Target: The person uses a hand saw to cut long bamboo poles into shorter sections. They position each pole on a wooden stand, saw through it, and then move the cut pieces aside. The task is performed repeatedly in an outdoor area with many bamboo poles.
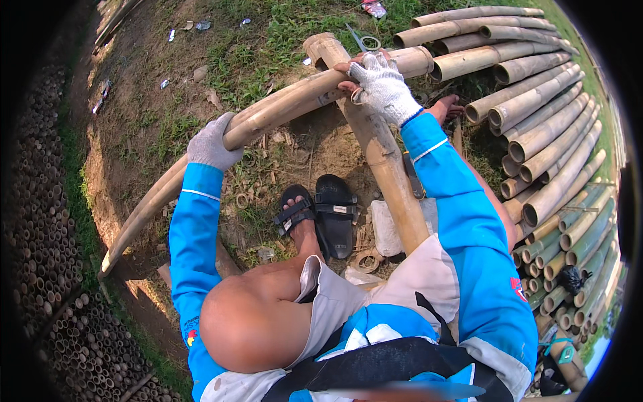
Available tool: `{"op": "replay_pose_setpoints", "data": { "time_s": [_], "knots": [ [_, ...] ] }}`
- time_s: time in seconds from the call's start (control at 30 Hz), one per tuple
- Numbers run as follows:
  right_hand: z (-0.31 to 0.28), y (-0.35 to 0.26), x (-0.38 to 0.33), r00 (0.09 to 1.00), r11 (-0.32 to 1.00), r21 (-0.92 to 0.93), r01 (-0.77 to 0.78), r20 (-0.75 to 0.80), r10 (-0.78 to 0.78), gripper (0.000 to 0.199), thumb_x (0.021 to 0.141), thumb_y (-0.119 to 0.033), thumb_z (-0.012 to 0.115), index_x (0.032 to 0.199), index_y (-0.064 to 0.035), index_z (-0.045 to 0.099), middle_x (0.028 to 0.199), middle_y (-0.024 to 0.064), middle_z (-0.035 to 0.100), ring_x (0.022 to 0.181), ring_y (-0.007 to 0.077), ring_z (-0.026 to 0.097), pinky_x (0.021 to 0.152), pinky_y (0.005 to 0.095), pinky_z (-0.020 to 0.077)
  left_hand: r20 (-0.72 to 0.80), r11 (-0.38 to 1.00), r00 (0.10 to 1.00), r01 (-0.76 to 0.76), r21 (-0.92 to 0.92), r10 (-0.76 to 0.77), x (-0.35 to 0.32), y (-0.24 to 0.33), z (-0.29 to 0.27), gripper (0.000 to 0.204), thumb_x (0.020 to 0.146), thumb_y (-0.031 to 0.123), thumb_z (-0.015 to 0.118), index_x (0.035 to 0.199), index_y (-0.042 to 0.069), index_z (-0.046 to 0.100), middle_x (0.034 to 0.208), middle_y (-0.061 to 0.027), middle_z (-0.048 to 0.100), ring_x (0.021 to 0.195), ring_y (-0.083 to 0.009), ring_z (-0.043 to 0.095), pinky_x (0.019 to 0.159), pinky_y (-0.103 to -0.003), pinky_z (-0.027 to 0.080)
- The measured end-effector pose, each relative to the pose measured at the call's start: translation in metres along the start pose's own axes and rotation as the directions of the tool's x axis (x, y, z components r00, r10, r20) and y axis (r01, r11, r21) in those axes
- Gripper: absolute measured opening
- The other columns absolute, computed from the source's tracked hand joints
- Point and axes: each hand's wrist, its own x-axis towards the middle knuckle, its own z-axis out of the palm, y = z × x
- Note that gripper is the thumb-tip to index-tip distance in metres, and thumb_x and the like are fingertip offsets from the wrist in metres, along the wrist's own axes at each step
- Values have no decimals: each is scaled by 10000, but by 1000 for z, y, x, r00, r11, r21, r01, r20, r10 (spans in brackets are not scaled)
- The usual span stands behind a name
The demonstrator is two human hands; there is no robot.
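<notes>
A long curved bamboo strip [281, 107] runs from lower left up to the top centre, resting across a thick upright bamboo pole [382, 154] between my legs. My left hand [211, 144], in a grey knit glove, grips the strip at its middle. My right hand [382, 84], in a white knit glove, presses on the strip where it crosses the pole's top. Scissors [362, 41] lie on the pole's end just beyond my right hand.
A stack of cut bamboo poles [549, 134] lies to the right. Bundled bamboo ends [47, 254] fill the left edge. One black sandal [335, 214] sits beside my sandalled foot [295, 214] on bare earth and grass.
</notes>
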Motion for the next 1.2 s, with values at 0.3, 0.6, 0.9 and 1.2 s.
{"op": "replay_pose_setpoints", "data": {
  "time_s": [0.3, 0.6, 0.9, 1.2],
  "knots": [
    [6, 8, 13, 998, 997, -59, -51, -36, 49, 493, 1038, -523, 664, 1468, -283, 659, 1386, 160, 632, 1325, 453, 569, 1147, 624, 434, -16, 982, 988, -156, -105, 155, 46, 50, -12, 977, 648, 505, 948, 1508, 212, 587, 1387, -156, 717, 1252, -381, 698, 1066, -495, 570],
    [-27, -12, -255, 555, 524, 190, -830, 370, 745, 780, 993, -504, 753, 1480, 75, 563, 1294, 305, 642, 1192, 445, 658, 1055, 547, 522, 70, 997, 994, -83, -9, 83, 73, 103, -9, 952, 656, 522, 933, 1503, 256, 590, 1301, -139, 756, 1186, -380, 727, 1030, -501, 587],
    [10, -1, -346, -93, -569, 595, -568, 640, 762, 643, 1029, -470, 743, 1541, -149, 521, 1425, 83, 572, 1237, 253, 570, 985, 485, 535, -68, 997, 995, -70, 27, 72, 89, 134, -6, 854, 685, 463, 911, 1470, 286, 627, 1262, -129, 776, 1150, -363, 745, 1005, -491, 597],
    [-11, -28, -343, 703, 736, 74, -673, 374, 605, 758, 790, -94, 695, 1538, -172, 596, 1218, 216, 629, 1147, 452, 609, 1030, 553, 508, 30, 998, 998, -60, 37, 59, 99, 142, -14, 895, 694, 487, 898, 1509, 281, 592, 1374, -115, 731, 1222, -343, 723, 1051, -489, 586]
  ]
}}
